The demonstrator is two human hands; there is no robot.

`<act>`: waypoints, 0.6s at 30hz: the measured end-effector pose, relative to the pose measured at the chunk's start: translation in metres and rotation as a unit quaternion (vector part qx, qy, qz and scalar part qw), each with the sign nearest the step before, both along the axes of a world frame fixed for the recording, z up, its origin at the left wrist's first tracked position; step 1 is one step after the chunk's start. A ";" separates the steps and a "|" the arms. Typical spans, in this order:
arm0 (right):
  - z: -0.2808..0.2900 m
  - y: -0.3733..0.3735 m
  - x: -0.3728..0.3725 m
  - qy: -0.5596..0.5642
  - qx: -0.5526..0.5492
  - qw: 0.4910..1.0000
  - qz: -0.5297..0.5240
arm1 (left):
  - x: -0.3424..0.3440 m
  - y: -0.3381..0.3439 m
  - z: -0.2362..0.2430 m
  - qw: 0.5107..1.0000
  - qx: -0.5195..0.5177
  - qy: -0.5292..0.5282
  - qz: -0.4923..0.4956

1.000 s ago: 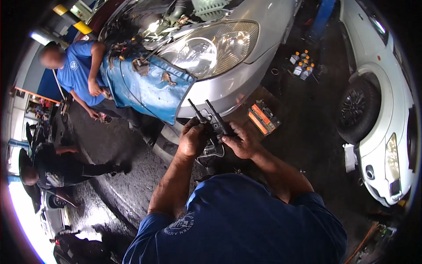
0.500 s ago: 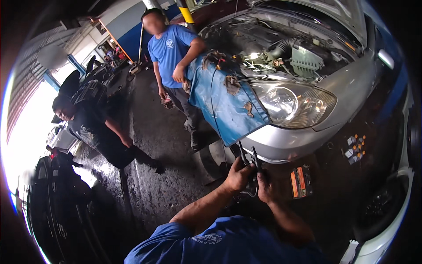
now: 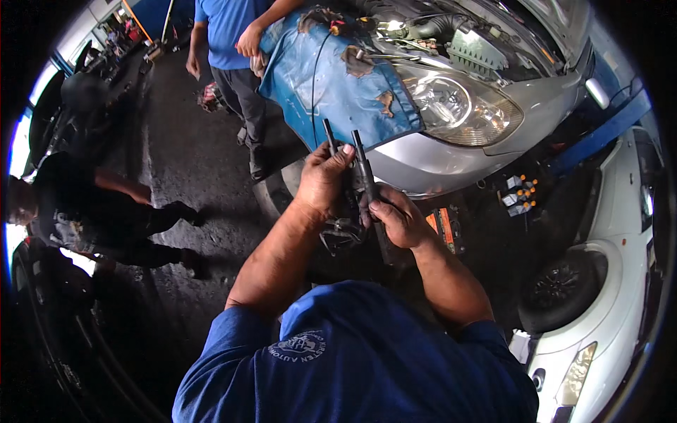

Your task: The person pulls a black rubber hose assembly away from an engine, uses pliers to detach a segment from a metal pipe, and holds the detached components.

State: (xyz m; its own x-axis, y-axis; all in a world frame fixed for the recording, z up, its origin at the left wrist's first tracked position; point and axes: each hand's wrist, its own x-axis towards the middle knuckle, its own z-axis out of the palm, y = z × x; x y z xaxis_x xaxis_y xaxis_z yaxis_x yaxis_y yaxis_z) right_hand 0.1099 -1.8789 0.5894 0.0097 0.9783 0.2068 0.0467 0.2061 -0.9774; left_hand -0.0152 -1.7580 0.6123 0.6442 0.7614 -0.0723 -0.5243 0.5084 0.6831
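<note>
My left hand (image 3: pixel 323 182) is closed round a slim black rod (image 3: pixel 329 134), its tip pointing up and away. Close beside it, my right hand (image 3: pixel 400 217) grips a thicker black rod (image 3: pixel 364 166), thumb and fingers wrapped round its lower part. The two rods stand nearly parallel, a small gap between their tips. Dark looped cables (image 3: pixel 341 236) hang below and between my hands; where they join the rods is hidden. Just beyond the tips lies a torn blue fender cover (image 3: pixel 345 92), draped over the front of a silver car (image 3: pixel 423 169) with its hood up.
A co-worker in a blue shirt (image 3: pixel 229 35) stands at the cover's left; another person in dark clothes (image 3: pixel 77 204) is at far left. An orange-and-black box (image 3: pixel 443 229) and several small bottles (image 3: pixel 520 194) are on the floor to the right, near a white car (image 3: pixel 599 310).
My hands and the rods have risen in view and shifted left as the view tilted downward. Both hands still hold the rods. The person in dark clothes now appears farther left.
</note>
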 end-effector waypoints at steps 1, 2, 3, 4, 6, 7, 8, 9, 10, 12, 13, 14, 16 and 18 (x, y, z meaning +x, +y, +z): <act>0.002 0.009 -0.011 0.013 0.009 1.000 0.020 | -0.010 0.005 0.001 1.000 -0.009 -0.009 0.002; 0.005 0.015 -0.023 0.003 0.001 1.000 0.024 | -0.021 0.011 0.003 1.000 -0.010 -0.017 0.011; 0.010 0.020 -0.036 -0.030 -0.001 1.000 0.000 | -0.031 0.018 0.002 0.999 -0.011 -0.026 0.021; 0.013 0.025 -0.052 -0.061 -0.002 0.998 -0.022 | -0.042 0.024 0.000 0.999 -0.018 -0.035 0.026; 0.006 0.039 -0.076 -0.100 0.034 0.993 -0.054 | -0.064 0.038 -0.005 0.998 0.018 -0.004 0.060; 0.014 0.045 -0.089 -0.159 0.024 0.985 -0.067 | -0.076 0.043 -0.006 0.998 0.011 -0.010 0.065; 0.017 0.052 -0.101 -0.217 0.016 0.973 -0.080 | -0.085 0.048 -0.007 0.996 0.021 0.003 0.088; 0.010 0.061 -0.106 -0.256 0.027 0.963 -0.082 | -0.094 0.054 -0.007 0.993 0.031 0.017 0.110; 0.010 0.068 -0.115 -0.259 0.023 0.963 -0.076 | -0.104 0.059 -0.006 0.993 0.024 0.015 0.115; 0.010 0.082 -0.132 -0.329 0.059 0.938 -0.096 | -0.120 0.069 -0.006 0.989 0.050 0.031 0.133; 0.012 0.089 -0.141 -0.327 0.008 0.940 -0.092 | -0.129 0.075 -0.008 0.987 0.057 0.044 0.141; 0.013 0.095 -0.149 -0.328 0.005 0.941 -0.088 | -0.137 0.080 -0.009 0.987 0.053 0.045 0.144; 0.013 0.107 -0.163 -0.372 -0.016 0.923 -0.099 | -0.150 0.091 -0.011 0.979 0.073 0.084 0.168; 0.009 0.121 -0.174 -0.370 -0.011 0.923 -0.100 | -0.162 0.101 -0.014 0.978 0.066 0.108 0.165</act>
State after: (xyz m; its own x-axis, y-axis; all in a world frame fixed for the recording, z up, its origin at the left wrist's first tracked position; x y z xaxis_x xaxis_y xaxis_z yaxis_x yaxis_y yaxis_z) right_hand -0.0639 -1.7581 0.5984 0.0544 0.9762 0.2101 0.7393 0.1020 -0.6656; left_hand -0.1770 -1.6575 0.5985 0.3433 0.9368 -0.0668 -0.4814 0.2366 0.8439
